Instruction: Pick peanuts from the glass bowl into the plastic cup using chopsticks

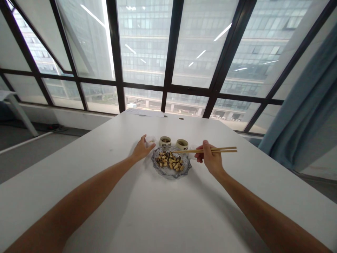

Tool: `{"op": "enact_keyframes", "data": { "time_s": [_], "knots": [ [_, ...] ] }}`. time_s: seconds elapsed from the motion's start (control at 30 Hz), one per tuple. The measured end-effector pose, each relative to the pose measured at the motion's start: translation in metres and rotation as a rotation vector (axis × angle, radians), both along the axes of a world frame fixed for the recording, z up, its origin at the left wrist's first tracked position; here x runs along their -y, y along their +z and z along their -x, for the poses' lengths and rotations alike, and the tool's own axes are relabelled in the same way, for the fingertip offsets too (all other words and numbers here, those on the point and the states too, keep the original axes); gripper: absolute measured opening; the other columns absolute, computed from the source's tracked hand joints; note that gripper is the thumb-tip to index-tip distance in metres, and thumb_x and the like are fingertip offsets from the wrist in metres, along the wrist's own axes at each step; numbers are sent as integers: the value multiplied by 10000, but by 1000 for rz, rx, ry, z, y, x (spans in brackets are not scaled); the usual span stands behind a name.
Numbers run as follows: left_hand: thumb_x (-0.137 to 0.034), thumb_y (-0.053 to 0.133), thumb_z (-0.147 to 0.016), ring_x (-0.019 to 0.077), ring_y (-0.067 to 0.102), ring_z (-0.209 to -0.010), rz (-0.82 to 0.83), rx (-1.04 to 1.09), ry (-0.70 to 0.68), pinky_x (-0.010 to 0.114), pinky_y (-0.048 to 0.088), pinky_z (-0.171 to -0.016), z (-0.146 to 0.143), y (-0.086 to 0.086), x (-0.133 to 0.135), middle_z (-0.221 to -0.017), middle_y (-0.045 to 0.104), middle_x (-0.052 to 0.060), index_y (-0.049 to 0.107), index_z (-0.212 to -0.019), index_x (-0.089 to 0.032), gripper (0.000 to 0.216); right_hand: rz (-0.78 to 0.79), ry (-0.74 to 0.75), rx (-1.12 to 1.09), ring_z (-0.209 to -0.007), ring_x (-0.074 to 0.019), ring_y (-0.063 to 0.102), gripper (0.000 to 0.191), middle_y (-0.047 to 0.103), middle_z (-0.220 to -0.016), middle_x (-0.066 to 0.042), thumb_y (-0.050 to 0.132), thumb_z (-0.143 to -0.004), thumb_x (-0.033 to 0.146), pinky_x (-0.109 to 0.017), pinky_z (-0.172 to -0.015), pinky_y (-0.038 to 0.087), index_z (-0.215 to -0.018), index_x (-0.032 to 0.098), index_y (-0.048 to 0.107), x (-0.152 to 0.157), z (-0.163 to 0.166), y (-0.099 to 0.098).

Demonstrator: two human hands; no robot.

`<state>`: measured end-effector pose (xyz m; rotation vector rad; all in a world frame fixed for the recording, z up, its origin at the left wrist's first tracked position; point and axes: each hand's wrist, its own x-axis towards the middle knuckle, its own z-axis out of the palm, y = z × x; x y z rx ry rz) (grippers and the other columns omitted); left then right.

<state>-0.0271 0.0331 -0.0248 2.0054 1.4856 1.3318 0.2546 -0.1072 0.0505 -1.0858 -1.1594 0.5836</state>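
My right hand (212, 160) is closed around a pair of wooden chopsticks (225, 149). Their tips reach left over a clear glass dish (171, 174) with a jagged rim. Pale nuts (176, 164) and darker seed-like pieces lie mixed in that dish. At its upper left, my left hand (140, 149) grips a small whitish cup (151, 141) between thumb and fingers; what is inside it is too small to make out. Just behind the dish stand two cream cups with dark lettering, a left cup (165, 143) and a right cup (182, 145), both with dark contents low inside.
The white table (147, 211) runs to a wall of dark-framed windows. Papers (147, 113) and a small dark disc (181, 118) lie near its far edge. A blue curtain (297, 116) hangs on the right, and another table (21, 109) stands far left.
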Motion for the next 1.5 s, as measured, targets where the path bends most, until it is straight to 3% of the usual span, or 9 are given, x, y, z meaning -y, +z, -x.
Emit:
{"op": "enact_keyframes", "data": {
  "time_s": [0.1,0.27,0.47,0.57,0.73,0.83,1.3,1.5],
  "knots": [
    [-451,695,-760,291,619,-1097,37,-20,17,409,475,-960,1,2,2,-1161,634,162,420,-1383,-116,759,80,54,-243,-317,-117,489,590,592,-453,-22,603,-721,764,-227,-282,358,-626,182,584,-7,4,-18],
    [-414,716,-753,290,631,-1059,24,-44,15,423,491,-942,1,6,4,-1145,645,157,449,-1359,-120,725,184,85,-371,-324,-124,495,574,609,-472,-28,633,-705,751,-239,-282,371,-643,183,584,-6,7,-42],
    [-367,752,-717,258,622,-1075,-25,-29,-20,405,507,-934,2,8,6,-1190,640,128,469,-1331,-161,706,205,8,-429,-324,-105,486,628,604,-466,-21,654,-636,788,-211,-288,337,-673,166,576,-1,10,-43],
    [-338,754,-710,246,619,-1089,-53,0,-63,394,523,-908,2,7,7,-1216,631,111,475,-1307,-193,675,145,-44,-356,-328,-109,490,632,605,-468,-22,607,-669,803,-218,-300,348,-670,171,573,3,12,-41],
    [-315,757,-690,233,624,-1073,-120,14,-109,380,535,-878,1,7,9,-1198,631,93,487,-1249,-202,631,-97,-24,152,-414,-124,559,525,657,-554,-38,537,-849,672,-246,-406,451,-730,173,652,19,12,-43],
    [-306,757,-684,232,622,-1069,-136,15,-119,376,536,-869,1,7,9,-1196,626,92,487,-1234,-199,622,-142,4,309,-425,-129,570,493,667,-572,-40,493,-901,622,-247,-412,459,-742,185,657,25,11,-44],
    [-309,745,-691,244,599,-1103,-106,6,-121,392,522,-891,0,6,9,-1236,603,103,472,-1258,-196,639,-167,26,405,-427,-130,570,470,667,-572,-35,463,-933,579,-246,-415,458,-752,191,657,24,10,-46],
    [-398,715,-736,250,625,-1062,46,-19,-47,414,513,-907,6,11,5,-1312,556,176,336,-1405,-158,805,-142,-33,57,-385,-123,537,510,645,-541,-27,481,-897,637,-246,-369,427,-737,175,628,14,13,-36]
  ]
}}
